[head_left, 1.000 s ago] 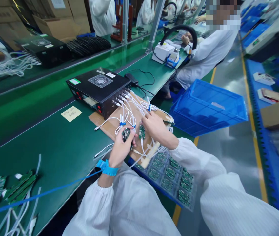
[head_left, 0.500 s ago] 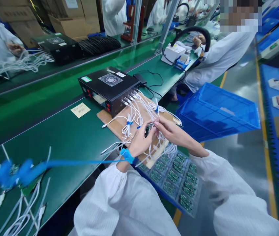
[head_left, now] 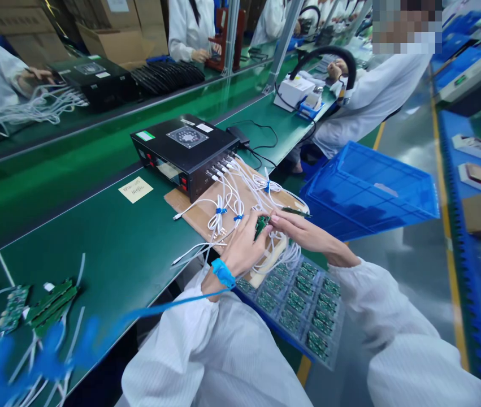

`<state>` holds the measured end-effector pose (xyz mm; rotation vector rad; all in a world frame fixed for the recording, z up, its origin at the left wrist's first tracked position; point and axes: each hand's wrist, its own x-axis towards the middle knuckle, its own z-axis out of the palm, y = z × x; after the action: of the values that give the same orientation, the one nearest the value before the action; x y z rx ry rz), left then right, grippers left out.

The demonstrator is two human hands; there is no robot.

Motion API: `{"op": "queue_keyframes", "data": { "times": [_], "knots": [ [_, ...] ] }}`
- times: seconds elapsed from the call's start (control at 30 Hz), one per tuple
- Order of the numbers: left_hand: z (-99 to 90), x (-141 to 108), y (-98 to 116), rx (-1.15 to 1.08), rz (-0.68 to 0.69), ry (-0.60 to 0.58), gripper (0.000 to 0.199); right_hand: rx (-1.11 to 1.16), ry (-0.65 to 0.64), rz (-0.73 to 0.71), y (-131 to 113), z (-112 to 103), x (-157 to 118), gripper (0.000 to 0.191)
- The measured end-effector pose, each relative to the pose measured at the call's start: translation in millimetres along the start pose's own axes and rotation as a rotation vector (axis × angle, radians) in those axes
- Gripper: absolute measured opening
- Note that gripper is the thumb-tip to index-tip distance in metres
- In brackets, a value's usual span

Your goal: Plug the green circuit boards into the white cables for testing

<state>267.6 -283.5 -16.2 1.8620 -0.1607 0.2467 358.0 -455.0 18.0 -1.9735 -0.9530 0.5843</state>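
Observation:
My left hand point(head_left: 243, 242), with a blue wrist strap point(head_left: 223, 273), is closed around a small green circuit board point(head_left: 261, 226). From the other side, the fingertips of my right hand point(head_left: 297, 229) pinch the board's edge; whether a plug is also between them is hidden. Another green board point(head_left: 295, 212) lies just behind my right hand. White cables point(head_left: 234, 195), some bundled with blue ties, run from a black box with a fan grille point(head_left: 187, 150) over a brown cardboard sheet point(head_left: 181, 206) under my hands.
Below my hands, a clear tray point(head_left: 297, 316) holds several circuit boards. A blue crate point(head_left: 371, 192) stands to the right. More boards point(head_left: 51, 308) and cables lie at the left, near a paper note point(head_left: 135, 190). A co-worker's sleeve point(head_left: 386, 85) is at the far right.
The board in my hands has turned, showing more of its green face. The blue wrist cord has swung lower. The view has shifted slightly.

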Motion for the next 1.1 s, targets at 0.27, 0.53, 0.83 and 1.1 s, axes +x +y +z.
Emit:
{"op": "queue_keyframes", "data": {
  "times": [0.27,0.53,0.83,1.1],
  "knots": [
    [-18.6,1,0,-0.115,-0.162,0.138,0.027,0.099,0.08,0.043,-8,13,-16,0.04],
    [-11.7,-6,6,-0.131,-0.254,0.248,0.043,-0.18,0.265,0.111,-23,85,-32,0.018],
    [-9.6,-7,4,-0.135,-0.295,0.369,0.044,-0.518,0.618,0.039,-6,126,-14,0.035],
    [-16.9,-1,3,-0.224,-0.312,0.503,0.047,-0.494,0.497,0.15,-7,129,-9,0.036]
  ]
}}
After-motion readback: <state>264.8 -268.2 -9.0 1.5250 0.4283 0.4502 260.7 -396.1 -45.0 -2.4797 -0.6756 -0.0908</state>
